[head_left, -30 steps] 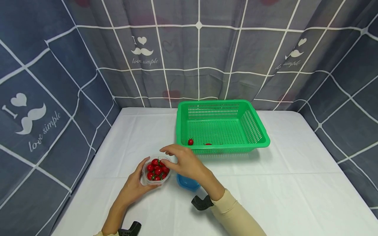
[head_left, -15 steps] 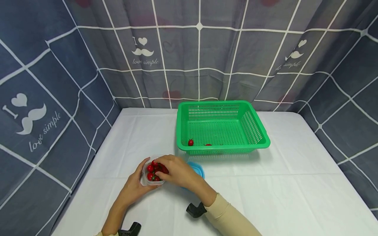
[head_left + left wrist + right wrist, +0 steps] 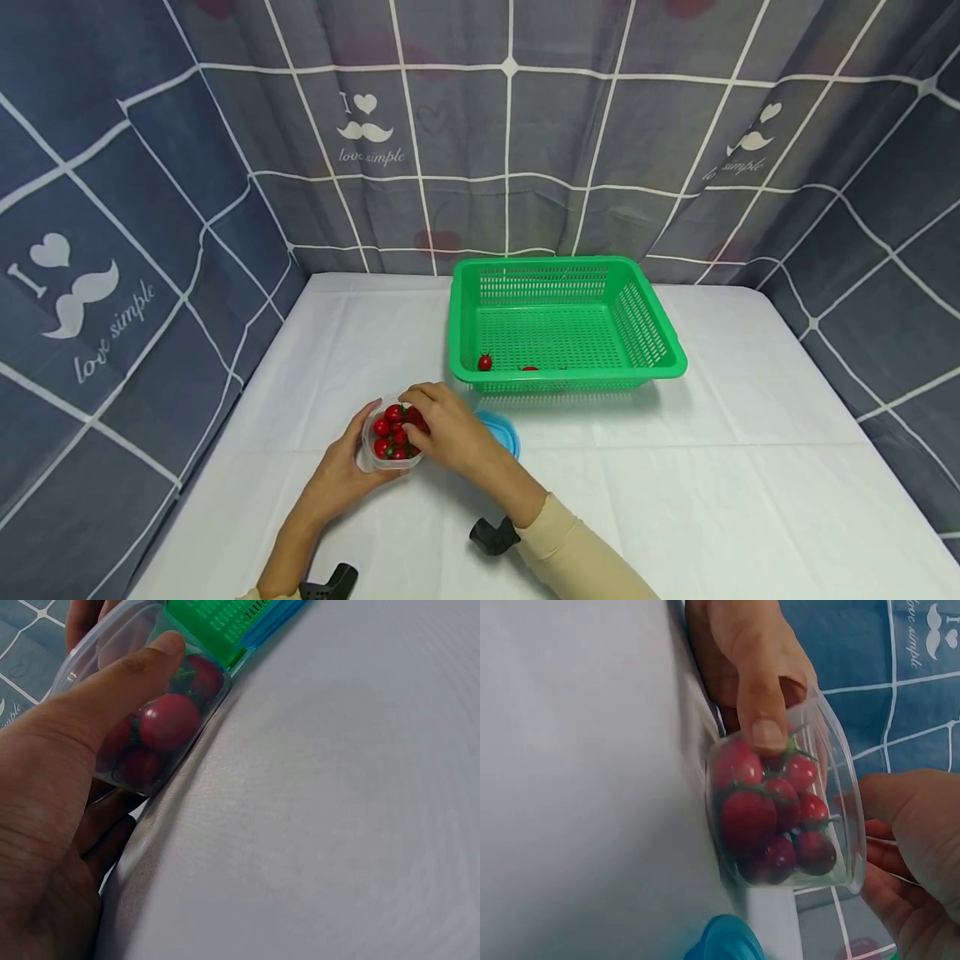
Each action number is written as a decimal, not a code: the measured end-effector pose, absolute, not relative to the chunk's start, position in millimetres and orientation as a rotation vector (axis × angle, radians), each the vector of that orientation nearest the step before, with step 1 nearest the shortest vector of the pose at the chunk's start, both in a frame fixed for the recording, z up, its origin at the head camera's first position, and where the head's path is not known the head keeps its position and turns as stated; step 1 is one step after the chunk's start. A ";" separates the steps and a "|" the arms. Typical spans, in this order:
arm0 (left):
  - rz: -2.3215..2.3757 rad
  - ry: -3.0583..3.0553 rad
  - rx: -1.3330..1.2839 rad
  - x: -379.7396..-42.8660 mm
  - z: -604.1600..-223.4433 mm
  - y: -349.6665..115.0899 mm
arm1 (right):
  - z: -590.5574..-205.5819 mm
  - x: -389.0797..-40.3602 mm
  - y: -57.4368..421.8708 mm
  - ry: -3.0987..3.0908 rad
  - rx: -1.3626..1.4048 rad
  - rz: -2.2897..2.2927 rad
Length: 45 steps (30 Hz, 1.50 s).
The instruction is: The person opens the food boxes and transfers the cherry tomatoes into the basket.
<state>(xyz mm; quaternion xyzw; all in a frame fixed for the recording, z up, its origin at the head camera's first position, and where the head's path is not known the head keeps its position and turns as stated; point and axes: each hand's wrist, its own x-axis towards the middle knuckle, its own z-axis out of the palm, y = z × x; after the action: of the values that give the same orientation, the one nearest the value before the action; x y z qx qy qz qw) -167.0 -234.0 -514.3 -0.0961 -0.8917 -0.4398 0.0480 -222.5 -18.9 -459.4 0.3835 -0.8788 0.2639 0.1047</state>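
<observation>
My left hand point(image 3: 348, 462) grips a clear plastic container point(image 3: 112, 646) from its left side, thumb along the near wall. Several red cherry tomatoes point(image 3: 748, 823) with green stems fill the lower part of the container. My right hand point(image 3: 453, 429) reaches over the container's right rim, its index finger and thumb spread above the tomatoes. In the right wrist view, fingers point(image 3: 889, 889) of that hand are at the container's mouth; no lifted tomato shows between them. A blue lid point(image 3: 504, 430) lies on the table, partly hidden behind my right hand.
A green perforated basket point(image 3: 566, 381) stands at the back of the table, with a cherry tomato point(image 3: 484, 362) and part of another red one showing near its front wall. White cloth point(image 3: 675, 483) covers the table. Grey checked curtains point(image 3: 465, 150) enclose the back and sides.
My right hand came down over the container from above its right rim, moved across the tomatoes, then drew back slightly rightward. The left hand and the container stay in place.
</observation>
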 end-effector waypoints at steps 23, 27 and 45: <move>-1.320 -2.701 -0.348 -165.9 -514.6 -235.3 | -465.5 -213.8 -28.3 -2.516 1.170 0.559; -1.322 -2.704 -0.339 -166.6 -514.3 -235.1 | -467.5 -213.3 -30.4 -2.512 1.117 0.585; -1.330 -2.717 -0.315 -166.5 -514.5 -235.2 | -467.3 -216.1 -31.1 -2.455 1.043 0.822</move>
<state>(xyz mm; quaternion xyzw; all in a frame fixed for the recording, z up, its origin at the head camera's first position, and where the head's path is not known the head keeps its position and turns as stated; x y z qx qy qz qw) -166.5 -235.2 -514.5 -0.1034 -0.8922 -0.4367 0.0504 -216.1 -31.1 -467.3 0.3679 -0.8661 0.2900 0.1744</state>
